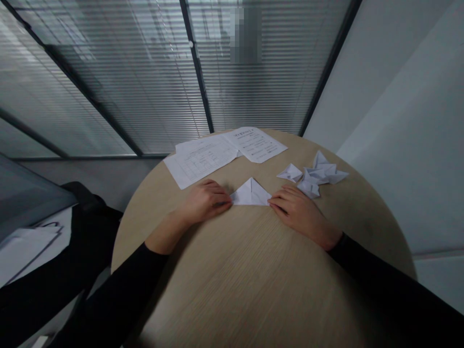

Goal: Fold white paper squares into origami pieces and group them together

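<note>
A white sheet of paper folded into a triangle (251, 193) lies on the table, its point facing away from me and a crease running down its middle. My left hand (209, 199) is closed on its left corner, thumb and fingers pinched together. At the opposite corner, my right hand (295, 207) pinches the paper in the same way. Just beyond my right hand sits a cluster of folded white paper pieces (322, 171), with a smaller folded paper (290, 172) beside it.
Printed sheets (206, 157) lie at the far side of the round wooden table (253, 270). Behind it stands a glass partition with blinds (152, 72). To the left, white papers (29, 246) rest on something dark. A pale wall (409, 135) rises on the right.
</note>
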A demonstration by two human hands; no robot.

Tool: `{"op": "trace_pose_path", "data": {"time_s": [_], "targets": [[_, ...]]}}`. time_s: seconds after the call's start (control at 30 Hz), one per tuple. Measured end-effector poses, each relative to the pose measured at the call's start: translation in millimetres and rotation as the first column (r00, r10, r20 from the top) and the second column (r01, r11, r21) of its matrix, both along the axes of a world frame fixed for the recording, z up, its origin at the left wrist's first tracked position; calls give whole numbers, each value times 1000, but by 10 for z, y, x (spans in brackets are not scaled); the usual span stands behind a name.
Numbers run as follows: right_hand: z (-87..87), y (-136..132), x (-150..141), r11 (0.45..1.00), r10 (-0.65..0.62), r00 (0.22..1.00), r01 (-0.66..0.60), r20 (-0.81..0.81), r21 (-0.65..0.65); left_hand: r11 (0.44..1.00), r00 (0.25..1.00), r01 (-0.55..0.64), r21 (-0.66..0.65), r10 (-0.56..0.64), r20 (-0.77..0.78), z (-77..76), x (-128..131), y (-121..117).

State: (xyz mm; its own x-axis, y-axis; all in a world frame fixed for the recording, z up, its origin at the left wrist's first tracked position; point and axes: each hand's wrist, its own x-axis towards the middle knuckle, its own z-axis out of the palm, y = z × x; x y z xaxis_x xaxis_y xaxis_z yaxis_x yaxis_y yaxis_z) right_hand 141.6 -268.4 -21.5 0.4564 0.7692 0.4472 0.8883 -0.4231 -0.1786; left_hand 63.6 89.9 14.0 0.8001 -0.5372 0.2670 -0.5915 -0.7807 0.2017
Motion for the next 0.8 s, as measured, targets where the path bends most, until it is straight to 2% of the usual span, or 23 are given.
{"op": "trace_pose_path", "data": {"time_s": [0.2, 0.4, 0.63, 0.8], "targets": [[-52, -76, -145, 999, -24, 999, 22, 44, 38, 1000, 998, 30, 8, -30, 51, 42, -17, 56], [-64, -247, -352, 995, 33, 997, -39, 75, 87, 997, 989, 74, 0, -73, 125, 24, -16, 59], [-74, -343, -371, 989, 38, 997, -47, 64, 138, 995, 983, 97, 12, -97, 154, 9, -5, 93], [-92, -378, -382, 983, 27, 998, -35, 48, 180, 997, 987, 70, 8, -71, 145, -12, -57, 131]]}}
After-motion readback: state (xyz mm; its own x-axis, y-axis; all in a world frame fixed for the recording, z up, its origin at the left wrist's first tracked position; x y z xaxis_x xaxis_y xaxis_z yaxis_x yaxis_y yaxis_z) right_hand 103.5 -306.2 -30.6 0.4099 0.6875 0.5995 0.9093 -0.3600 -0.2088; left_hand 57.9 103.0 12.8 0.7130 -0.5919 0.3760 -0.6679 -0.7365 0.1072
